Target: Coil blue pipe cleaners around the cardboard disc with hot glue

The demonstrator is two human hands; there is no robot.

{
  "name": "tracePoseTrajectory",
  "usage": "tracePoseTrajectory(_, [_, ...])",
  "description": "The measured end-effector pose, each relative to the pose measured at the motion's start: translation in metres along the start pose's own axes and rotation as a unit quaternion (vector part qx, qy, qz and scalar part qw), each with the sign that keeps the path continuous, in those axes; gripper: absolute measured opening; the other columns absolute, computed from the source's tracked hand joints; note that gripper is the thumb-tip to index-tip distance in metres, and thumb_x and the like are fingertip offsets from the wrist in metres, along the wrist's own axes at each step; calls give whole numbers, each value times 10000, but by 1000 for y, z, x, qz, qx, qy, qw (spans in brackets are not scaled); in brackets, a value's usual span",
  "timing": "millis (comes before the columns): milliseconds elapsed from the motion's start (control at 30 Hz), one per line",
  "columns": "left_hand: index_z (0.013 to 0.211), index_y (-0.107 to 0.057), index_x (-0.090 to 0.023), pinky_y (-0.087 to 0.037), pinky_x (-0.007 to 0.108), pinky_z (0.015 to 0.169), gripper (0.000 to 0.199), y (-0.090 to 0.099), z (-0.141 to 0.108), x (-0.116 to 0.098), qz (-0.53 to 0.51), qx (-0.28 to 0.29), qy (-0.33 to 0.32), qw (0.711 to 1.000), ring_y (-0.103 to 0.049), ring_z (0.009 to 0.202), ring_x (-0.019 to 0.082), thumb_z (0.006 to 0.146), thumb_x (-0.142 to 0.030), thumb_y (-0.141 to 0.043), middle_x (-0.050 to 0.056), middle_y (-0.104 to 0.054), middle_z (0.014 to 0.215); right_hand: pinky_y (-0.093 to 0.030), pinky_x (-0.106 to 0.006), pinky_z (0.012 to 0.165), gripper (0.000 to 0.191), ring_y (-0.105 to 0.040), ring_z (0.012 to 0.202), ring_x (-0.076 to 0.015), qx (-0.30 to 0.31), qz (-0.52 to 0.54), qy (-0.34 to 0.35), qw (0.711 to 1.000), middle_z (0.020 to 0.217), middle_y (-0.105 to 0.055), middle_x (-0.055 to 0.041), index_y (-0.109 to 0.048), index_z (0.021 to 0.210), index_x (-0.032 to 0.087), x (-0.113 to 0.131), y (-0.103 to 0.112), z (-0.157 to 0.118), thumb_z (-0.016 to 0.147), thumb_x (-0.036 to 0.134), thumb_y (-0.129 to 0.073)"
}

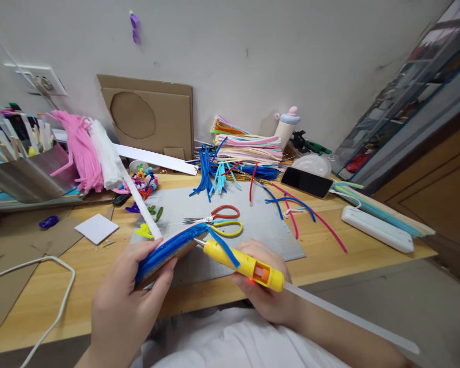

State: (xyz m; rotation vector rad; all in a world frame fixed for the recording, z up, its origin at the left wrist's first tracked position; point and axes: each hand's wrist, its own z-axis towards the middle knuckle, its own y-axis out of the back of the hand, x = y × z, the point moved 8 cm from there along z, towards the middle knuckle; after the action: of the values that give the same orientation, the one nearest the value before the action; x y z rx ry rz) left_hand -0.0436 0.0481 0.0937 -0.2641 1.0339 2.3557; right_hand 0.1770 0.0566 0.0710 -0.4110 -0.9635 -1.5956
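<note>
Pinched between the thumb and fingers of my left hand (132, 294) is a curved cardboard piece, its edge covered with blue pipe cleaners (172, 246). My right hand (258, 286) grips a yellow hot glue gun (245, 263), with a long translucent glue stick (352, 314) sticking out of its back. The gun's metal nozzle is close to the right end of the blue edge; whether they touch I cannot tell. A loose blue pipe cleaner end (224, 247) hangs from that edge across the gun. Scissors (224, 221) with red and yellow handles lie just behind, on a grey mat (268, 230).
Pipe cleaner bundles (249, 148) are piled against the wall beside cardboard sheets (168, 110). A metal container (26, 174) of sticks stands at left. A phone (306, 182) and white power strip (377, 229) lie at right. A white cable (71, 286) loops at front left.
</note>
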Motion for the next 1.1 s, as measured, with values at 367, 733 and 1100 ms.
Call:
tracePoseTrajectory(367, [1095, -619, -251, -570, 317, 797, 274, -1, 2, 0, 0, 2, -3, 1000, -703, 888, 211, 855, -380, -647, 31, -711, 1004, -378, -295, 581, 260, -485, 632, -155, 10, -47, 4, 999, 691, -499, 11, -448, 746, 230, 2, -1, -1, 976, 339, -499])
tracePoseTrajectory(733, [1089, -619, -255, -580, 325, 803, 268, 2, 0, 1, 6, -8, -1, 1000, -708, 888, 212, 861, -393, -639, 23, -714, 1003, -355, -282, 574, 300, -477, 619, -141, 4, -59, -48, 997, 680, -488, 14, -452, 707, 214, -9, 2, -5, 960, 356, -531])
tracePoseTrajectory(1100, [1077, -622, -270, -580, 356, 831, 258, 2, 0, 2, 8, 4, 28, 1000, -711, 915, 230, 846, -380, -653, 25, -723, 1026, -352, -277, 573, 286, -476, 620, -141, -1, -69, -44, 997, 675, -481, 16, -458, 699, 214, -9, 4, -6, 955, 314, -539])
